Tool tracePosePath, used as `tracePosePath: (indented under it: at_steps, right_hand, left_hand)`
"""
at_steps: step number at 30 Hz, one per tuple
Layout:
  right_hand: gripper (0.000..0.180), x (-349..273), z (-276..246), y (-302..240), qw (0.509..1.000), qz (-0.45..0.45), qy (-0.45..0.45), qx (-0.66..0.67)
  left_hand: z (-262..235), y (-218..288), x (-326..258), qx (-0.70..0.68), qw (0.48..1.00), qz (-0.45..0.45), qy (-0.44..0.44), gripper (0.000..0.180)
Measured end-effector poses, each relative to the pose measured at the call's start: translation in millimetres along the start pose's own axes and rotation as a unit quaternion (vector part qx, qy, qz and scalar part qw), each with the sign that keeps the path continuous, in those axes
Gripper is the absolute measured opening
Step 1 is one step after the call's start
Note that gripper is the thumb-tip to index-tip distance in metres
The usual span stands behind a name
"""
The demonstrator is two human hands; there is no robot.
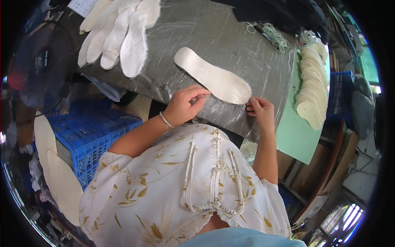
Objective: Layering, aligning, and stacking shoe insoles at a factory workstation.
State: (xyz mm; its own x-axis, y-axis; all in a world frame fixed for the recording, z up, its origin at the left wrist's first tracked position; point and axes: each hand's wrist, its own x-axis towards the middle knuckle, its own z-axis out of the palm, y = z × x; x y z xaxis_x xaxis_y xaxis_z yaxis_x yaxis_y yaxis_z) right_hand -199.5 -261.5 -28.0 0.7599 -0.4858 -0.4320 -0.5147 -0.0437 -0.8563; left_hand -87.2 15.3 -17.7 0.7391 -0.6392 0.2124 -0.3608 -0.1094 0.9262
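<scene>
Head view: cream insole (pixel 214 78) on a grey table (pixel 197 31).
It lies just beyond the left grip (pixel 188 103), curled at its near edge, holding or not I cannot tell; the right grip (pixel 262 110) pinches its wide end. Left forearm (pixel 140 135) slants inward, right forearm (pixel 266 156) points ahead.

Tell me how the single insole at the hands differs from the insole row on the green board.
The single insole is one piece over the grey tabletop; the insole row overlaps on the green board. The right hand is at the single insole's wide end; no hand touches the insole row. Both show pale, sole-shaped material.
</scene>
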Motion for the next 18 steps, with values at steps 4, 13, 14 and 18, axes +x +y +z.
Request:
tracePosePath:
  at_steps: [4,13,14,18]
  right_hand:
    - [0.031,1.0,-4.2,-5.7,1.0,-0.002,-0.005,-0.025]
    - [0.015,14.9,-17.3,-2.4,0.996,0.004,-0.084,-0.016]
    - [0.014,15.4,-21.4,-1.3,0.995,0.001,-0.098,-0.012]
    - [0.013,25.3,-75.6,-2.9,0.986,-0.014,-0.144,-0.078]
  left_hand:
    - [-23.0,-5.6,-44.6,0.004,0.992,-0.046,0.115,0.019]
    - [-92.8,26.9,-125.3,0.248,0.909,-0.045,0.331,0.019]
    - [-106.6,34.8,-135.1,0.299,0.887,-0.045,0.35,0.019]
    - [-162.2,58.6,-189.6,0.423,0.786,-0.115,0.436,0.019]
